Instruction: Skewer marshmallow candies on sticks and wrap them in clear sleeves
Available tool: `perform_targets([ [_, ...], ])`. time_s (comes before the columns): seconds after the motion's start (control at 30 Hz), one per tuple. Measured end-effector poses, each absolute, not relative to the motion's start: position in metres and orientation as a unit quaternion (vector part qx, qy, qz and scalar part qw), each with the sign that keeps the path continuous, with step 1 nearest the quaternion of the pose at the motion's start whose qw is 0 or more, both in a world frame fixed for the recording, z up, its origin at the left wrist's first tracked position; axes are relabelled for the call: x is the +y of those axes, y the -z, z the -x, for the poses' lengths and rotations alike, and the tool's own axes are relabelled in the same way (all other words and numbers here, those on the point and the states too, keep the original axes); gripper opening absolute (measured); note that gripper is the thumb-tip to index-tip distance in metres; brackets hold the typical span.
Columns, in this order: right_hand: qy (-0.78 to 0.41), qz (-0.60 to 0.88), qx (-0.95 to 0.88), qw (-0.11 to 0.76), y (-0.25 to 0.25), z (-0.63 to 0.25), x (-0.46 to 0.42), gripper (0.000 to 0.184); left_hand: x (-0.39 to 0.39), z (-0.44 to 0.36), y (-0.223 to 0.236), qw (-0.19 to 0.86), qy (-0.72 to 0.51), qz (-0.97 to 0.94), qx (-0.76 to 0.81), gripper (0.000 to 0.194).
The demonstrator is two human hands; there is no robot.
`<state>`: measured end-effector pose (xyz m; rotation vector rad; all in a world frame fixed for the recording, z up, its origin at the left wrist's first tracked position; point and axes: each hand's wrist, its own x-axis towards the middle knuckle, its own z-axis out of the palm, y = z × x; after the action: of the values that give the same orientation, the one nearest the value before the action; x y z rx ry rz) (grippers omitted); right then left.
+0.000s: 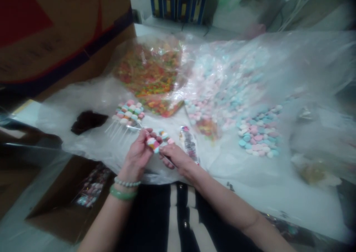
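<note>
My left hand [141, 148] is closed around a small cluster of pink, white, blue and orange marshmallow candies [152, 143]. Right beside it, my right hand [174, 156] is pinched at the cluster's edge; a thin line shows at its fingers, but I cannot make out what it grips. Just beyond the fingers lie a few more marshmallow candies [164, 134]. To the left, marshmallow candies on white sticks [129, 113] rest side by side on the plastic sheet [111, 159]. A printed wrapper [190, 144] lies to the right of my hands.
A clear bag of orange and green gummy candies [155, 74] is at the back. Loose pastel candies [257, 137] spill from a large plastic bag on the right. A tall cardboard box [63, 40] stands back left; an open carton [63, 196] with wrapped candies sits lower left.
</note>
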<state>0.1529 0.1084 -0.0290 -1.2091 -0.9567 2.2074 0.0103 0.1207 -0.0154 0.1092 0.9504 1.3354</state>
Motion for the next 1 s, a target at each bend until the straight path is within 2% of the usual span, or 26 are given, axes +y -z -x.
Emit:
perform_targets([
  [0.23,-0.751,0.504,-0.37,0.212,0.029,-0.151,0.11,0.029,0.119,-0.025,0.017,0.691,-0.566,-0.082,0.443,0.018],
  [0.4,-0.755,0.497,-0.343,0.255,0.036,-0.153,0.109,0.029,0.12,-0.027,0.024,0.693,-0.564,-0.053,0.447,0.019],
  [0.5,-0.754,0.468,-0.369,0.276,0.038,-0.16,0.107,0.02,0.122,-0.022,0.025,0.68,-0.587,-0.04,0.438,0.019],
  [0.6,-0.676,0.5,-0.464,0.278,0.036,-0.166,0.106,0.01,0.124,-0.018,0.025,0.662,-0.607,-0.037,0.438,0.016],
  [0.8,-0.474,0.559,-0.618,0.284,0.038,-0.158,0.102,0.015,0.122,-0.025,0.027,0.648,-0.616,-0.02,0.447,0.018],
  [0.87,-0.469,0.548,-0.628,0.292,0.042,-0.152,0.1,0.014,0.122,-0.029,0.028,0.646,-0.623,-0.004,0.44,0.02],
  [1.0,-0.519,0.524,-0.57,0.362,0.046,-0.147,0.1,0.014,0.122,-0.033,0.028,0.661,-0.611,0.02,0.435,0.031],
])
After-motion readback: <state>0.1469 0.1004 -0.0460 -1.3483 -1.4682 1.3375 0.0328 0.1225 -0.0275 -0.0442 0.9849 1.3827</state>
